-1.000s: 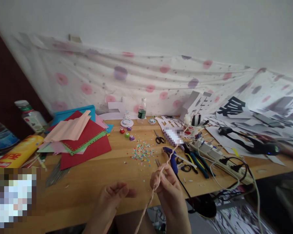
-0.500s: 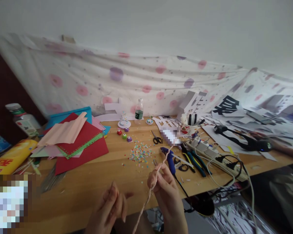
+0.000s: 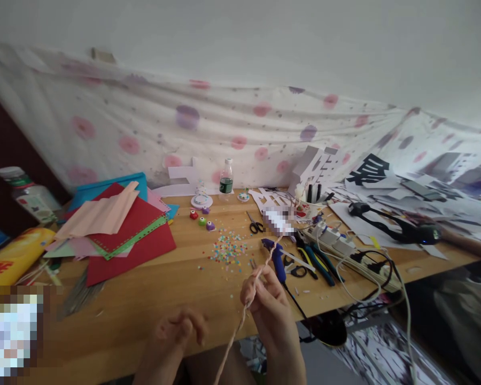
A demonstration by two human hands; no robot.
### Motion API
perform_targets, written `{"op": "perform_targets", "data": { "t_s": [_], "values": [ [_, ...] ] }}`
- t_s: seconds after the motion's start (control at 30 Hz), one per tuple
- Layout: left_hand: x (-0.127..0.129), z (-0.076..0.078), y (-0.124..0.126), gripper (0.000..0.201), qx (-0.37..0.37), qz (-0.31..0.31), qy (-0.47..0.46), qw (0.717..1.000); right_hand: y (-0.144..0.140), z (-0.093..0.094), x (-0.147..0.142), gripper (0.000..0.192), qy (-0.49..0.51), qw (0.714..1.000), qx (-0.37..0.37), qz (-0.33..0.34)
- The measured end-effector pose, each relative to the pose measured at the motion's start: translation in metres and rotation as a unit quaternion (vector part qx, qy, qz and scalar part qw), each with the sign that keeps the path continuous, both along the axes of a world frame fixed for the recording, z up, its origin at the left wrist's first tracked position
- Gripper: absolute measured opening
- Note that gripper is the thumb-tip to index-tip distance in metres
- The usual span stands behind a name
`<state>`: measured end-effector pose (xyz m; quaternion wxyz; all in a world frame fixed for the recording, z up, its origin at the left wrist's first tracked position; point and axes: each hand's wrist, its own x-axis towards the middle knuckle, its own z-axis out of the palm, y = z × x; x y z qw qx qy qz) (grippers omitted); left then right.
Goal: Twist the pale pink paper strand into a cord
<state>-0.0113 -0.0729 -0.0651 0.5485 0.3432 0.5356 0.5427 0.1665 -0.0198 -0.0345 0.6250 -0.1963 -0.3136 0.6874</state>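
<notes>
The table (image 3: 152, 299) lies under both hands, with red paper sheets (image 3: 132, 235) well off to the left of them. The right hand (image 3: 266, 305) has its grip pinched shut on a twisted pink paper cord (image 3: 244, 315), which runs up past the fingers and down below. It looks light, limp and easily untwisted; best held near the twist. The left hand (image 3: 176, 334) is loosely curled, empty, beside it.

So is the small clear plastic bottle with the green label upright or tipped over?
Upright: the small clear plastic bottle with the green label stands on the wooden table, cap on top.
</notes>
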Motion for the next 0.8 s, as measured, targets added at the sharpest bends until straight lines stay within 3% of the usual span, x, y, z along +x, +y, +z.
{"op": "perform_targets", "data": {
  "t_s": [0.23,0.47,0.53,0.6,0.67,0.8],
  "values": [
    [0.0,0.001,-0.004,0.037,-0.022,0.061,-0.12,0.991,-0.001,0.007,0.001,0.017,-0.021,1.0,-0.022,0.002],
    [0.013,0.007,0.016,0.038,0.0,0.054,-0.179,0.982,-0.002,0.007,0.003,0.019,-0.031,0.999,-0.016,0.001],
    [0.012,0.015,0.032,0.035,0.05,0.047,-0.139,0.988,-0.003,0.007,0.005,0.018,-0.036,0.999,-0.013,-0.005],
    [0.007,0.029,0.052,0.03,0.127,0.029,-0.019,0.991,-0.004,0.008,0.007,0.017,-0.038,0.999,-0.012,-0.012],
    [0.001,0.046,0.077,0.029,0.213,-0.012,0.166,0.963,-0.005,0.009,0.009,0.016,-0.035,0.999,-0.01,-0.02],
    [-0.003,0.064,0.129,0.024,0.265,-0.071,0.288,0.917,-0.006,0.013,0.012,0.016,-0.033,0.999,0.0,-0.035]
  ]
}}
